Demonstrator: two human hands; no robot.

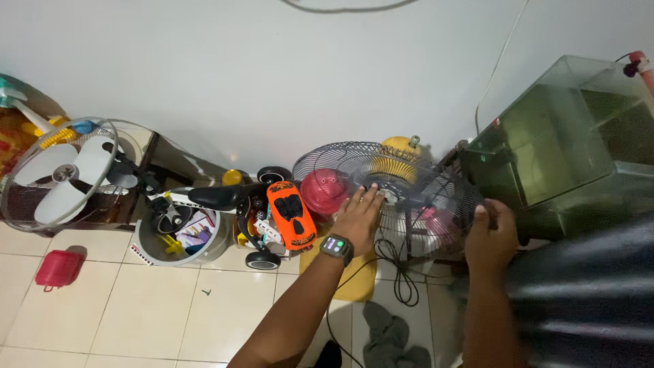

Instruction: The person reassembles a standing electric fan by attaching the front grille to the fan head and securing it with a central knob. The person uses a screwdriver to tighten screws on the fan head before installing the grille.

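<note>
A dark wire-caged fan [402,191] is seen standing on the tiled floor [170,307] against the far white wall [272,68], right of centre, with its round grille facing up and toward the viewer. The left hand [360,217], a smartwatch [336,245] worn on its wrist, is laid flat and spread on the near left part of the grille, close to the hub; nothing is clamped in it. The right hand [489,238] is closed around the grille's right rim, thumb on top. The fan is thus held between the two hands, directly beyond them, with the left hand nearer the centre. Its black cord [402,279] is trailed on the floor toward the viewer. To the left, an orange toy car [291,213] and a red ball [323,192] are set just beside the cage; a white fan [61,174] is placed well apart at far left. A glass tank [565,136] is seen at right.
</note>
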